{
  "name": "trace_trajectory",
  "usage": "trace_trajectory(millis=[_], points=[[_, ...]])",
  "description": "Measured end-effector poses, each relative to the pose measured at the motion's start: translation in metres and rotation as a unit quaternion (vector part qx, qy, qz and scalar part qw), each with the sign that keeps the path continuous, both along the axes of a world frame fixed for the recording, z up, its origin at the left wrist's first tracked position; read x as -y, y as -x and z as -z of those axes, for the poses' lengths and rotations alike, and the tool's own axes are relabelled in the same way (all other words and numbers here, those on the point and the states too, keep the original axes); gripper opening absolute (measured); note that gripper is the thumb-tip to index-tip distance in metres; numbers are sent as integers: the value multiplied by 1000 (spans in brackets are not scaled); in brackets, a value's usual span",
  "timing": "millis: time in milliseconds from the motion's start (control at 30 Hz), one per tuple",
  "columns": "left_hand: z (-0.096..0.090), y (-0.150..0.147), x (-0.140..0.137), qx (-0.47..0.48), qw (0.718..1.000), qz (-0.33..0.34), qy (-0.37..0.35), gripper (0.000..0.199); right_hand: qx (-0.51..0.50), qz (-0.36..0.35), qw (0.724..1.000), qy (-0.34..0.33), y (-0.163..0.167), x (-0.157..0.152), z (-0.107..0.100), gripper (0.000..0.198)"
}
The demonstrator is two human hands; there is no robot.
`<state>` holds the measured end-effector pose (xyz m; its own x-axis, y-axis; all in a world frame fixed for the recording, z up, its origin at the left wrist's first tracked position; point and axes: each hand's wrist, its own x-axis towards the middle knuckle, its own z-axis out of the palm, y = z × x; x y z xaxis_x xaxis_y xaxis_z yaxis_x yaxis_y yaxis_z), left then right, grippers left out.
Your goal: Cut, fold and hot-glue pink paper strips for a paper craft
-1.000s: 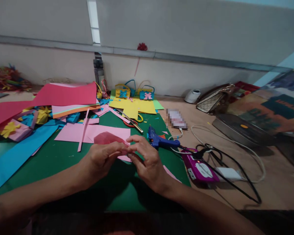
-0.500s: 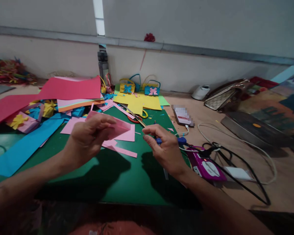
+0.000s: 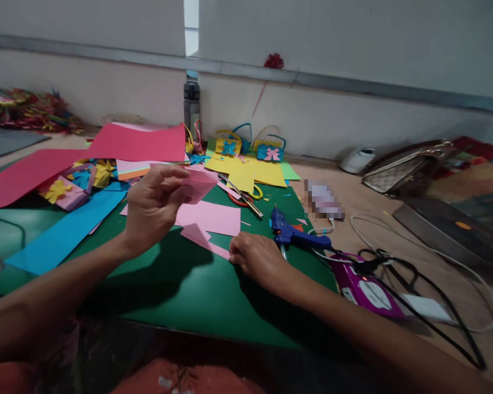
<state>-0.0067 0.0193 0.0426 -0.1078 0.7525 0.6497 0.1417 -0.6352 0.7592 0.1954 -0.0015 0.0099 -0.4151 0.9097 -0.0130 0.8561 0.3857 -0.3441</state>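
Note:
My left hand (image 3: 158, 205) is raised above the table, pinching a folded piece of pink paper (image 3: 201, 185) between thumb and fingers. My right hand (image 3: 257, 260) is low over the green mat (image 3: 197, 306), its fingers closed at the right end of a pink paper strip (image 3: 216, 249). A flat pink sheet (image 3: 213, 218) lies just beyond that strip. To the right of my right hand stands a blue glue gun (image 3: 290, 232). Scissors (image 3: 246, 198) with red and yellow handles lie past the pink sheet.
Small paper bags (image 3: 270, 152) with bows stand behind yellow paper (image 3: 246, 172). Red sheets (image 3: 139, 143), a blue strip (image 3: 72, 232) and paper bows lie left. On the right are a phone (image 3: 324, 200), a purple power box (image 3: 367, 290), looping cables and a dark case (image 3: 439, 224).
My right hand has come down from beside the scissors to the pink strip, uncovering the glue gun. My left hand still holds the folded pink paper, and the view has shifted left.

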Motion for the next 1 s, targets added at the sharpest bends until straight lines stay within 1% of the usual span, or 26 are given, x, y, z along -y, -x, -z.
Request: trace_trajectory(millis=[167, 267, 367, 467, 533, 600, 667, 733, 800, 833, 867, 900, 933, 967, 1000], points=[[2, 2, -10, 23, 998, 15, 59, 17, -52, -4, 998, 42, 0, 5, -9, 20], [1, 7, -17, 73, 991, 28, 107, 20, -112, 10, 991, 74, -6, 9, -15, 20], [3, 9, -24, 134, 978, 42, 154, 25, -198, 33, 974, 105, -15, 12, -19, 15], [7, 3, -23, 157, 963, 69, 206, 32, -280, 63, 951, 117, -18, 15, -23, 15], [8, -7, -16, 138, 954, 108, 245, 33, -327, 75, 933, 126, -15, 18, -24, 18], [7, -19, -6, 95, 943, 166, 274, 30, -380, 82, 910, 144, -9, 21, -25, 18], [4, -31, 4, 37, 936, 217, 275, 28, -424, 91, 888, 153, -3, 23, -25, 17], [0, -40, 11, -26, 939, 221, 263, 27, -438, 95, 882, 146, 1, 24, -25, 16], [-3, -46, 14, -70, 943, 198, 257, 25, -429, 86, 891, 123, 2, 25, -25, 16], [-4, -47, 15, -79, 944, 190, 258, 24, -413, 76, 901, 105, 0, 26, -25, 16], [-4, -48, 15, -76, 943, 191, 263, 24, -381, 62, 919, 77, -3, 26, -26, 15], [-4, -47, 14, -63, 938, 202, 274, 24, -316, 49, 947, 35, -9, 26, -26, 14], [-3, -46, 13, -42, 932, 218, 288, 24, -229, 40, 972, -13, -17, 25, -27, 13], [-2, -45, 11, -17, 924, 233, 303, 24, -121, 36, 990, -63, -28, 24, -27, 10], [0, -43, 9, 7, 917, 243, 317, 23, 20, 43, 991, -122, -40, 22, -28, 9]])
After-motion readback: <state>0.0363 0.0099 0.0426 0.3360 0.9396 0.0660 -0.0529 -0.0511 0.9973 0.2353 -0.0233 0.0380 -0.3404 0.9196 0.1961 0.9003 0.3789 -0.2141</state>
